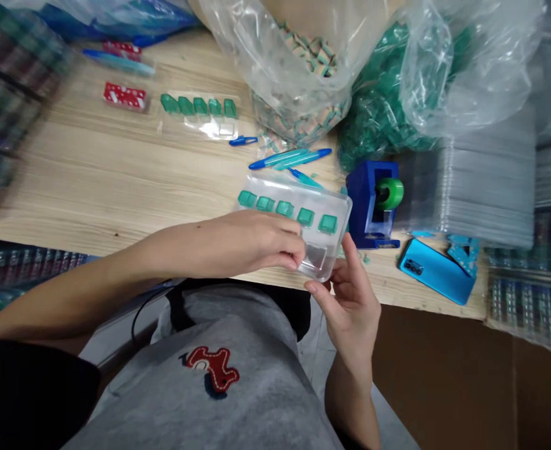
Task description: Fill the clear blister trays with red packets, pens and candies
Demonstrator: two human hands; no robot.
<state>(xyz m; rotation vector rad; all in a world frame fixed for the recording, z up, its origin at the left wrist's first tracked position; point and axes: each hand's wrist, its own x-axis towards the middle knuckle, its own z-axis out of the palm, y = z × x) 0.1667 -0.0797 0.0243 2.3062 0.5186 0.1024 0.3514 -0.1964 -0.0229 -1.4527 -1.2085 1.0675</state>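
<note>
Head view shows a clear plastic tray (324, 206) at the frame's centre, over the wooden table (116, 181) edge, its long axis running left to right with five green pieces (306, 216) in a row. Left hand (256, 244) lies across its lower left side, fingers pinched on the tray's near edge. Right hand (353, 300) sits just below its lower right corner, half open, fingertips touching the rim. A blue tape dispenser (373, 203) stands right beside it; a blue phone (437, 270) lies further right.
</note>
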